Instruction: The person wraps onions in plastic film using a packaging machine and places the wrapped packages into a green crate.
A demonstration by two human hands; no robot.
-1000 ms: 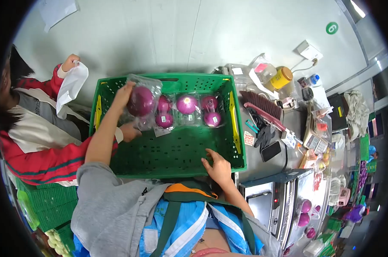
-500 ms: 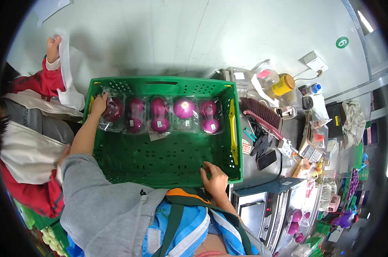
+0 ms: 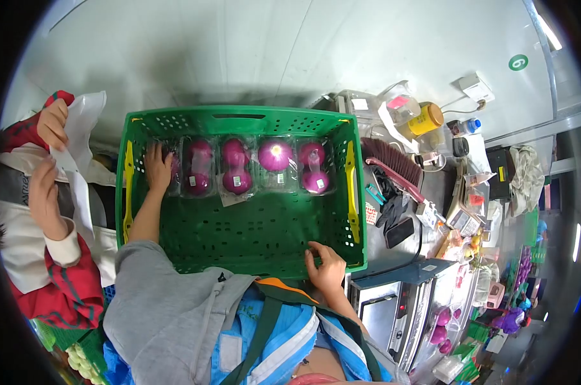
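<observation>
A row of clear plastic packs of red onions lies along the far side of a green crate [image 3: 239, 266]. My left hand [image 3: 158, 168] rests on the leftmost onion pack [image 3: 174, 173], fingers stretched forward over it and hiding most of it. To its right are a pack of two onions [image 3: 199, 183], another two-onion pack [image 3: 237, 182], a pack showing one large onion [image 3: 276, 156] and a two-onion pack [image 3: 315, 183] at the right end. My right hand [image 3: 327, 266] is at the crate's near right rim, thumb and fingers apart, holding nothing.
At left, another person's hands [image 3: 50, 186] hold a white sheet [image 3: 84, 122]. On the right-hand counter are a brush [image 3: 393, 167], a phone [image 3: 399, 232], a yellow-labelled jar [image 3: 425, 120] and a machine [image 3: 393, 308]. A wall stands behind the crate.
My left hand has moved from the leftmost pack's outer edge onto its top, covering it more. The other person's hands have come together on the white sheet. My right hand stays at the rim.
</observation>
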